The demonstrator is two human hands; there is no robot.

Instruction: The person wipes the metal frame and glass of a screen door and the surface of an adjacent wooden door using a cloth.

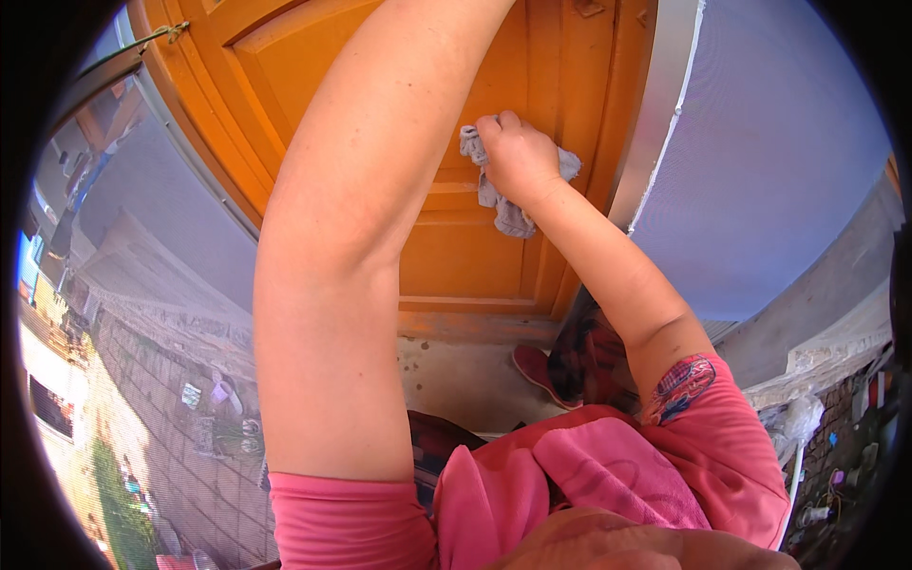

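Observation:
My right hand (521,157) is closed around a crumpled grey cloth (514,220), whose ends stick out on both sides of the fist and hang below it. Hand and cloth are at the face of an orange wooden panelled door (465,256), near its right side. My left arm (332,228) reaches up across the picture and leaves it at the upper edge, so the left hand is out of sight. Behind that arm, part of the door is hidden.
A metal frame edge (655,114) and a pale blue mesh panel (760,171) stand right of the door. On the left is a screened window (180,199). Below the door lies a concrete step (446,380), with my red shoe (540,372) on it. A cord (157,36) is tied at upper left.

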